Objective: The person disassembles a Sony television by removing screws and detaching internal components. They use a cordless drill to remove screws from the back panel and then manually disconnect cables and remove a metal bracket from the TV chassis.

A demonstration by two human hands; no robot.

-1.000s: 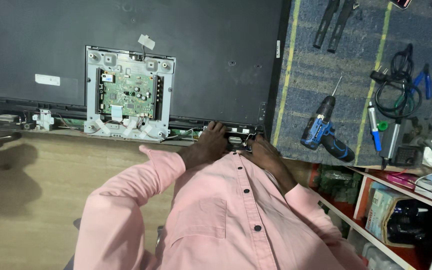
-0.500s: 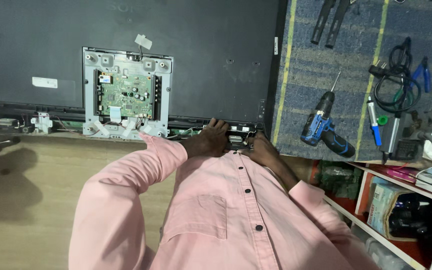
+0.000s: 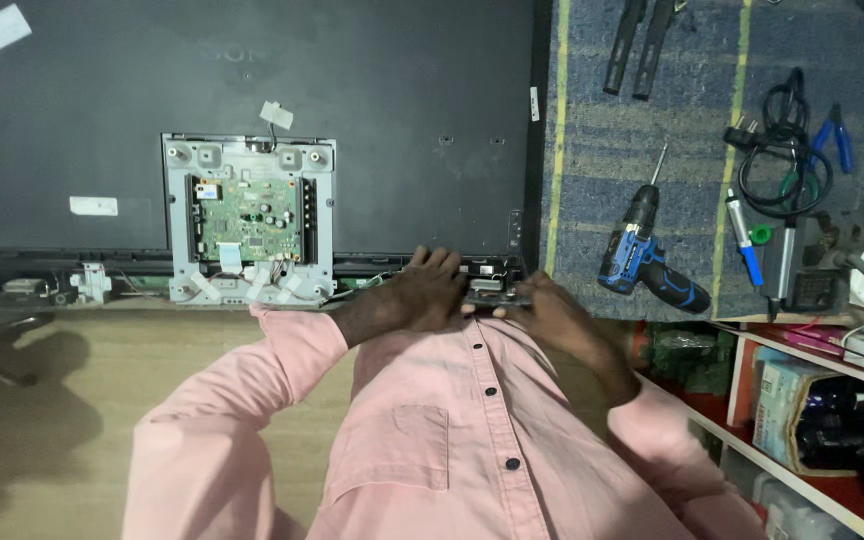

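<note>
Both hands are set at the near edge of a large dark panel that lies flat, back side up. Between them a small dark board is seen, lying along the panel's lower strip, its long axis running left to right, parallel to that edge.

The left hand is laid palm down at the board's left end, fingers spread fairly wide and pointing away from the body; its fingertips reach onto the strip just above the board. The right hand is placed at the board's right end, fingers curled toward it. Contact with the board is likely for both, but whether it is actually gripped by either hand cannot be told, since the fingers cover the ends.

The board thus lies directly between the two hands, touching or just beside each, with neither clearly nearer. A metal frame with a green circuit board sits well to the left of the left hand, with white ribbon cables at its lower edge. A blue drill rests on the striped mat to the right of the panel, near the right hand but apart from it.
</note>
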